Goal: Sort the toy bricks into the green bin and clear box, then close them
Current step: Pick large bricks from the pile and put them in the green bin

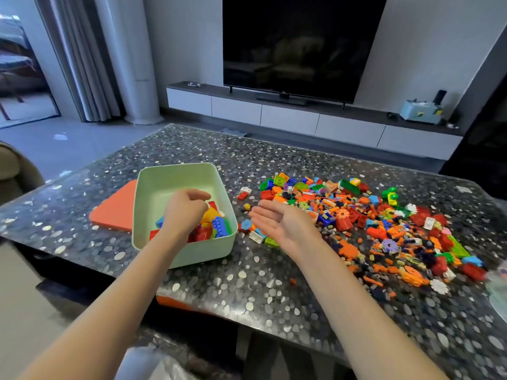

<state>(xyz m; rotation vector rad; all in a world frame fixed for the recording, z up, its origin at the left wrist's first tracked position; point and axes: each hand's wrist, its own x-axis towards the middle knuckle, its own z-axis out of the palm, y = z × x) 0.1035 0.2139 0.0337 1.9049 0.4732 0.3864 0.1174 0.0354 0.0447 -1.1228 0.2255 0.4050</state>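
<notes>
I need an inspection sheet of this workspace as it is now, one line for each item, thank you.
Surface: table, dark pebble pattern, glossy.
Job's things: green bin open, partly filled with bricks; loose brick pile on the table to its right; orange lid flat on the table to its left; clear box not plainly seen.
Clutter: nothing seen on the table.
Hands: left hand over the bin, fingers curled, hold unclear; right hand open, palm up, empty, between bin and pile.
Cables: nothing seen.
Surroundings: television on a low cabinet; curtain at the left.
</notes>
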